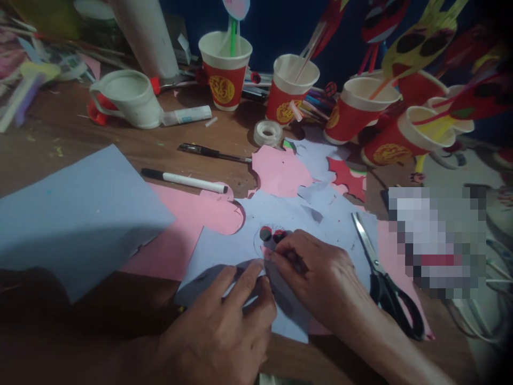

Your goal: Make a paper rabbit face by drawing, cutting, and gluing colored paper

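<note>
My right hand (316, 267) pinches a small pink paper piece (265, 251) against a pale blue sheet (224, 251). Just above the fingertips, two dark round spots with red edges, one a dark disc (265, 233), sit within a drawn outline on that sheet. My left hand (236, 321) rests on the sheet's near side, fingers spread and pressing the paper, with nothing held. Black-handled scissors (379, 272) lie to the right of my right hand, blades pointing away. Behind the hands are pink paper offcuts (278, 171) and a capped white marker (192, 181).
Red-and-white paper cups (226, 80) holding paper figures on straws line the back. A white mug (132, 99), a glue stick (188, 115), a tape roll (267, 132) and a black pen (214, 153) lie in front. Another blue sheet (80, 214) covers the left.
</note>
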Action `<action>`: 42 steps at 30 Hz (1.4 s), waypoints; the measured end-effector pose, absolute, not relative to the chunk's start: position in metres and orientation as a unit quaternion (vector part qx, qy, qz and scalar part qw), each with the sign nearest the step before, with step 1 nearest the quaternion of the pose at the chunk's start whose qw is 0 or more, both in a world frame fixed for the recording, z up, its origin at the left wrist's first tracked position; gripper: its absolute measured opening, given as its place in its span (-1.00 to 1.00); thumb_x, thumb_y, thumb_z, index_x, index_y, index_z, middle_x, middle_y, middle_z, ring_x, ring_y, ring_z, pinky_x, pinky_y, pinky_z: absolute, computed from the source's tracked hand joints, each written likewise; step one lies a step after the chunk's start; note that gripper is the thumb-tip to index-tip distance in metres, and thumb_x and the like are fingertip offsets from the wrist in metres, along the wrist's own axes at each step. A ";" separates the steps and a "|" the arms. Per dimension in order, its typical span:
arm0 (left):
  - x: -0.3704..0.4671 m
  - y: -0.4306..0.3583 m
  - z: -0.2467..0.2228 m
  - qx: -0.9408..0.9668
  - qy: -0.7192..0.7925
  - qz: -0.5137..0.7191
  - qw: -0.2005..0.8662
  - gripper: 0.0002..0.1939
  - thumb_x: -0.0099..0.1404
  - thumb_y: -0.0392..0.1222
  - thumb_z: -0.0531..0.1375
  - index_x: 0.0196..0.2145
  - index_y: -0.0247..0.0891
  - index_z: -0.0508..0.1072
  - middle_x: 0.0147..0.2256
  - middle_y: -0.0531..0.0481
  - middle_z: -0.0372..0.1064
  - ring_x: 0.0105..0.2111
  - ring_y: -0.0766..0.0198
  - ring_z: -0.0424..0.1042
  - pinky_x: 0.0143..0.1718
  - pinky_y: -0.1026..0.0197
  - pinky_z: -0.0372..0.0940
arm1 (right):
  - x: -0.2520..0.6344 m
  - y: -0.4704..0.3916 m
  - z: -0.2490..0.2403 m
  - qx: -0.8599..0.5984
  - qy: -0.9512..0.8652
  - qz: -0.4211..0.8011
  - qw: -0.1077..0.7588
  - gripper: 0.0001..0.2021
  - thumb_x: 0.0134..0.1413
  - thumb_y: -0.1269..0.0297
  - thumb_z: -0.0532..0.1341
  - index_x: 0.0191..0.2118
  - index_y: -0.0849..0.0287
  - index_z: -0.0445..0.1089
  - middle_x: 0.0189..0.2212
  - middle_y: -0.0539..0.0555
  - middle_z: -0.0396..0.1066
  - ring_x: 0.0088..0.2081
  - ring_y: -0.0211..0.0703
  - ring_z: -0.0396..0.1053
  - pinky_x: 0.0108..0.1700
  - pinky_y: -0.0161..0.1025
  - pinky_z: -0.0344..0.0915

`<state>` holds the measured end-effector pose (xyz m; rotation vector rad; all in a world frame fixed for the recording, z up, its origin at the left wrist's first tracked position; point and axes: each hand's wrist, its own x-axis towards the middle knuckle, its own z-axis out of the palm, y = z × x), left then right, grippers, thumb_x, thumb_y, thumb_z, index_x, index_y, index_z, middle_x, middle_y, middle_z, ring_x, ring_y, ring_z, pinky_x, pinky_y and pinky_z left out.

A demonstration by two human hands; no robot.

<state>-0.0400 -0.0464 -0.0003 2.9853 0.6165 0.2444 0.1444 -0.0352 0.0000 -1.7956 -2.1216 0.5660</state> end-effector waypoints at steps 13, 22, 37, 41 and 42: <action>-0.037 -0.043 0.003 0.976 0.204 0.041 0.066 -0.67 0.26 0.02 0.07 -0.21 -0.25 0.46 -0.10 -0.06 0.36 0.01 -0.04 0.17 -0.11 -0.03 0.07 | 0.145 -0.036 -0.001 -0.625 -0.743 0.198 0.134 -0.81 0.16 0.23 0.09 -0.40 0.17 0.35 -0.46 0.03 0.40 -0.47 -0.25 0.33 -0.43 -0.31 0.12; -0.040 -0.036 0.015 0.982 0.173 0.026 0.075 -0.68 0.28 -0.02 0.03 -0.18 -0.26 0.44 -0.08 -0.10 0.35 0.05 -0.07 0.16 -0.03 -0.04 0.01 | 0.145 -0.036 0.000 -0.622 -0.752 0.170 0.134 -0.85 0.13 0.26 0.12 -0.41 0.17 0.33 -0.48 -0.01 0.39 -0.53 -0.28 0.31 -0.48 -0.32 0.09; -0.036 -0.033 0.008 0.974 0.182 0.063 0.119 -0.60 0.17 0.09 0.15 -0.23 -0.31 0.43 -0.15 -0.05 0.36 0.06 -0.06 0.12 -0.03 0.00 -0.04 | 0.156 -0.034 0.005 -0.623 -0.718 0.209 0.229 -0.94 0.07 0.32 0.19 -0.31 0.15 0.36 -0.46 -0.07 0.46 -0.47 -0.32 0.40 -0.44 -0.39 0.20; -0.035 -0.035 0.008 0.972 0.185 0.072 0.125 -0.60 0.15 0.09 0.16 -0.24 -0.31 0.44 -0.15 -0.04 0.36 0.06 -0.05 0.12 -0.03 0.00 -0.03 | 0.162 -0.032 0.010 -0.625 -0.715 0.178 0.259 -0.94 0.07 0.38 0.16 -0.33 0.16 0.38 -0.50 -0.07 0.44 -0.51 -0.36 0.36 -0.47 -0.42 0.18; -0.035 -0.035 0.008 0.972 0.185 0.073 0.125 -0.60 0.15 0.09 0.17 -0.24 -0.31 0.44 -0.15 -0.05 0.36 0.06 -0.05 0.12 -0.04 0.00 -0.02 | 0.163 -0.033 0.011 -0.627 -0.717 0.173 0.252 -0.94 0.07 0.38 0.16 -0.34 0.16 0.39 -0.50 -0.06 0.43 -0.53 -0.36 0.35 -0.48 -0.40 0.17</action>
